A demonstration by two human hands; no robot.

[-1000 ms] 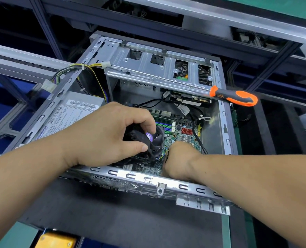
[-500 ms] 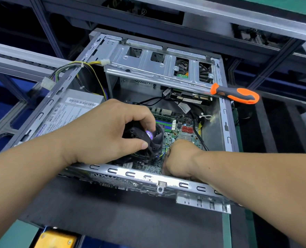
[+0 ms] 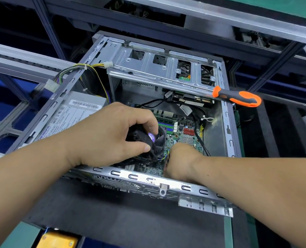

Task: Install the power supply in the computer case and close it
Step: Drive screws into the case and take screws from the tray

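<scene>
Power supply (image 3: 71, 115) sat in the left back corner of the open computer case (image 3: 225, 122), its yellow and black wires (image 3: 95, 76) looped over the case edge. Your left hand (image 3: 111, 136) curled round the black cooler fan (image 3: 154, 140), likely to steady yourself. Your right hand (image 3: 181, 161) was tucked low by the motherboard (image 3: 188, 133); its fingers were hidden, maybe pushing in a plug. An orange screwdriver (image 3: 238, 97) rested on the drive cage (image 3: 159, 68), close for later.
</scene>
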